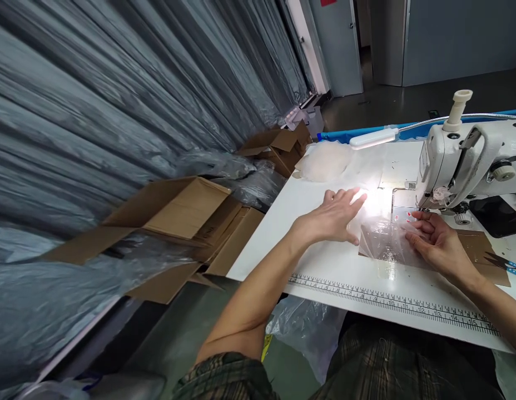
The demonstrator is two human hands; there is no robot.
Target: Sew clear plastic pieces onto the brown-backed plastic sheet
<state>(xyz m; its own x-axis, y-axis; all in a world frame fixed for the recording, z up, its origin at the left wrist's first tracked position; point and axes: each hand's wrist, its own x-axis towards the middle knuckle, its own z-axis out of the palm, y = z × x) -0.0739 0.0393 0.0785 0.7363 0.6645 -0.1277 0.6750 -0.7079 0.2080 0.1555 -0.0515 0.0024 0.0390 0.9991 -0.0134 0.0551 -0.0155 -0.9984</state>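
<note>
My left hand (335,215) hovers over or rests lightly on the white table, fingers spread, beside the brightly lit spot left of the needle area. My right hand (435,239) is closed, thumb and fingers pinching a sheer, see-through piece of fabric (385,239) just in front of the sewing machine (445,161). Small red marks show by the right fingertips. Under the fabric lies a flat brown sheet (477,250), which looks like cardboard. The needle and presser foot are mostly hidden behind the right fingers.
Blue-handled scissors (512,265) lie at the right. A pale sheer pile (327,161) sits at the table's back left, near a white lamp (373,139). Open cardboard boxes (191,208) stand left of the table. A printed ruler (391,304) runs along the front edge.
</note>
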